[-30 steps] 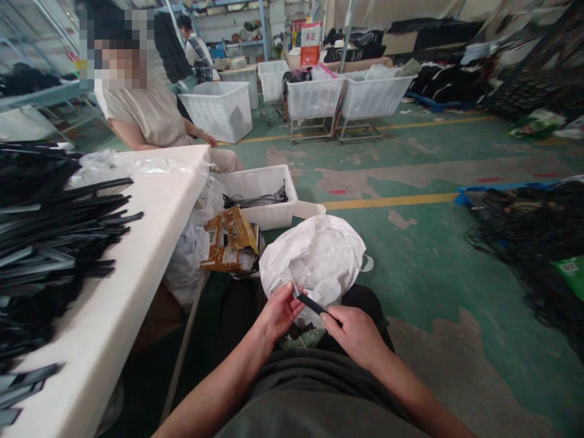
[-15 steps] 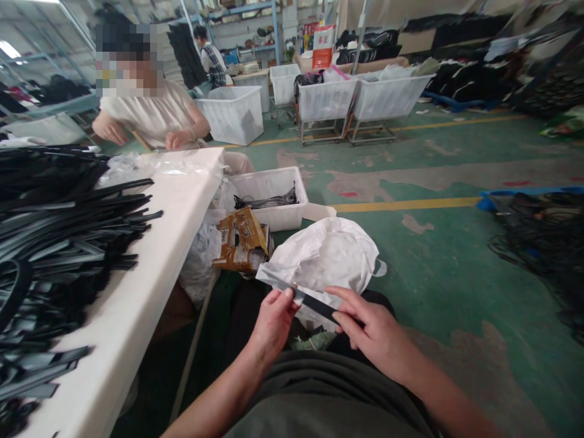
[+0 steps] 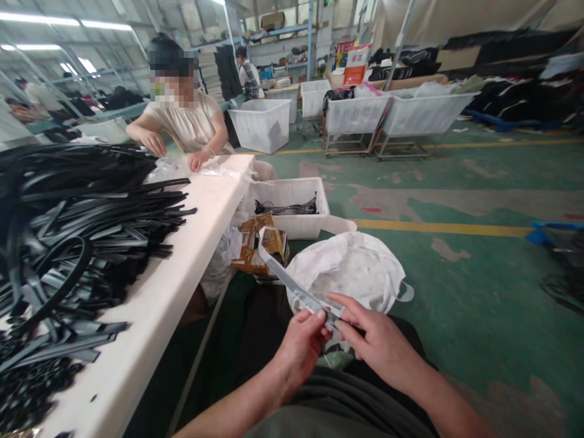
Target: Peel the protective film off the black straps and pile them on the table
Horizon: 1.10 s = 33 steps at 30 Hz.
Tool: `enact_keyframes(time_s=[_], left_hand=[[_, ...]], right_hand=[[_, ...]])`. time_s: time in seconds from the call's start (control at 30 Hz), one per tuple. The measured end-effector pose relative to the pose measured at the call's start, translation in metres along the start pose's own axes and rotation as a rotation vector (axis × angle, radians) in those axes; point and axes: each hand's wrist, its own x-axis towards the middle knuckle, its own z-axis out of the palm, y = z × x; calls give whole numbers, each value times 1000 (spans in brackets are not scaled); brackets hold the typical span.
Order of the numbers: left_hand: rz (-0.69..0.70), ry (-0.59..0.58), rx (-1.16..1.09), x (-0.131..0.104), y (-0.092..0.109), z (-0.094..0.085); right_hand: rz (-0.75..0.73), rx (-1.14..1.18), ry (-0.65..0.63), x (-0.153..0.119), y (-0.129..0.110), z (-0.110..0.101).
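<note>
A narrow black and grey strip [image 3: 292,283] runs up and to the left from my hands, its pale far end in front of the brown carton. My left hand [image 3: 306,340] pinches the strip between thumb and fingers. Close beside it, my right hand [image 3: 371,334] grips the strip's dark near end, index finger stretched along it. Beyond both hands lies an open white sack [image 3: 387,264] with pale, clear-looking material inside. On the white table [image 3: 205,225] to the left is a large pile of black strips [image 3: 104,225].
A torn brown carton [image 3: 249,246] and a white bin [image 3: 322,225] with dark cords stand beside the table. Across the table sits a person [image 3: 189,125], hands over clear plastic. White carts [image 3: 356,115] stand farther back. A blue tray [image 3: 547,236] is at right.
The view has turned left. My hands have come closer together, with my left hand nearer the strip's dark end. More of the strip now extends beyond my left hand.
</note>
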Motion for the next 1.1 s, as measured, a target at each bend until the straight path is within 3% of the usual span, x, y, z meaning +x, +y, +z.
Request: enact_keyframes(time_s=[0.2, 0.4, 0.6, 0.83, 1.0, 1.1], left_hand=[[80, 130, -62, 0, 9, -17], [-48, -9, -15, -2, -6, -7], [103, 147, -28, 15, 24, -25], [-132, 10, 34, 8, -11, -9], [-37, 103, 17, 14, 5, -15], [-73, 77, 34, 17, 4, -15]], right_hand=[[68, -41, -55, -7, 13, -7], [24, -121, -10, 3, 4, 6], [101, -62, -23, -16, 15, -19], [71, -113, -4, -2, 8, -2], [127, -133, 6, -14, 21, -16], [144, -35, 1, -17, 25, -14]])
